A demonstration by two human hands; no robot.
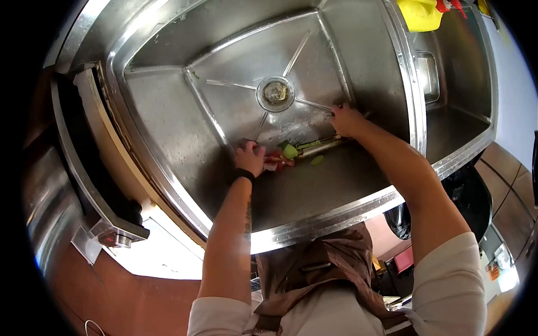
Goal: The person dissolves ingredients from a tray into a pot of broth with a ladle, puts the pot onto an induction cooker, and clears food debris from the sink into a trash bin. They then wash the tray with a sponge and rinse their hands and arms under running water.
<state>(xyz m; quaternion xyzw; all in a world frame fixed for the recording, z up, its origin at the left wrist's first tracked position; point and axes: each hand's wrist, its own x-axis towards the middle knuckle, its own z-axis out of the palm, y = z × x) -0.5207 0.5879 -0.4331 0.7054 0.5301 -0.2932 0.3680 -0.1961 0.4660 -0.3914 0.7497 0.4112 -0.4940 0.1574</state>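
Observation:
My left hand (250,158), with a dark band at the wrist, is low in the metal sink basin (235,50). Its fingers curl down around something dark and reddish that they mostly hide. Red and whitish food scraps (274,161) lie against its right side. Beside them are a pale green piece (290,151) and thin green stems (316,144) along the basin's near bend. A small green leaf (317,160) rests a little nearer to me. My right hand (346,121) is on the basin floor past the right end of the stems, fingers apart and bent, nothing visible in them.
The drain (275,94) in the basin's middle holds yellowish bits. A metal divider (412,73) separates a second basin (462,73) on the right, with a yellow container (420,15) above it. The sink's front rim (330,215) runs beneath my forearms.

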